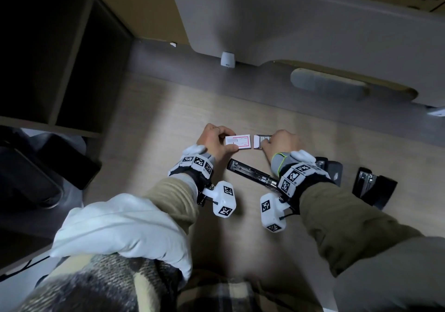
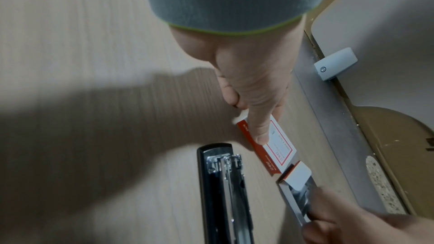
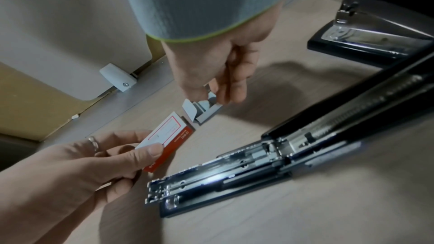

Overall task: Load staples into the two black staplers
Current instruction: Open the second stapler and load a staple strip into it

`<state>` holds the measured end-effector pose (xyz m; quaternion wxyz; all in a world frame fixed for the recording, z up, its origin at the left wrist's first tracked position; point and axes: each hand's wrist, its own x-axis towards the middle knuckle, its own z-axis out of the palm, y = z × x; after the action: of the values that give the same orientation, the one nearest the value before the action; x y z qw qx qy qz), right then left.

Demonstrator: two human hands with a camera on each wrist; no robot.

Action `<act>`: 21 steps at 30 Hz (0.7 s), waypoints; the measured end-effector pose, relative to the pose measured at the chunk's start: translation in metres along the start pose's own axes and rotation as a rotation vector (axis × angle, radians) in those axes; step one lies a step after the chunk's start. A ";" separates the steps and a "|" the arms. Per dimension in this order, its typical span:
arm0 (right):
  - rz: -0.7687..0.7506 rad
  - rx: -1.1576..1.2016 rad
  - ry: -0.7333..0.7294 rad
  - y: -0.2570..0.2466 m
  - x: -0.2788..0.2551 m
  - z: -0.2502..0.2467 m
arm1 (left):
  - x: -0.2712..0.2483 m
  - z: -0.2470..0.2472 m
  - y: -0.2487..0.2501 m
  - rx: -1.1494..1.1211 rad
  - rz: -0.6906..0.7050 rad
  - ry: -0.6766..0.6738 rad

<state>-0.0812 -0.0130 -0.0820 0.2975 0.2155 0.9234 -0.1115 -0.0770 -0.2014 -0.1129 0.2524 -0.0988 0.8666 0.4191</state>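
Observation:
My left hand (image 1: 227,141) pinches the white and red sleeve of a staple box (image 1: 238,142) just above the wooden desk. To its right my right hand (image 1: 266,141) pinches the inner tray (image 1: 258,141), which has slid clear of the sleeve and shows metal staples (image 3: 203,108). Thumb and fingers grip the sleeve (image 2: 279,142) at its long sides. One black stapler (image 1: 252,174) lies swung open below the hands, with its metal staple channel (image 3: 211,175) bare. The second black stapler (image 1: 374,186) sits at the right, beyond my right wrist; its lid stands raised.
A grey partition panel (image 1: 289,23) with a small bracket (image 1: 227,59) runs along the back of the desk. A dark shelf unit (image 1: 48,47) stands at the left, with a black flat object (image 1: 69,165) below it. My lap lies at the near edge.

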 end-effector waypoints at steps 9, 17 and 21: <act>0.068 0.079 -0.079 -0.008 0.010 0.003 | 0.000 0.001 0.000 -0.004 0.002 -0.003; 0.178 0.186 -0.181 -0.009 0.018 0.007 | -0.002 0.001 0.000 -0.010 -0.006 0.005; 0.147 0.178 -0.198 -0.010 0.018 0.010 | -0.001 0.000 -0.002 -0.008 -0.005 0.003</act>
<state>-0.0944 -0.0194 -0.0998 0.3743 0.2958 0.8577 -0.1917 -0.0754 -0.2024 -0.1138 0.2517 -0.1023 0.8650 0.4218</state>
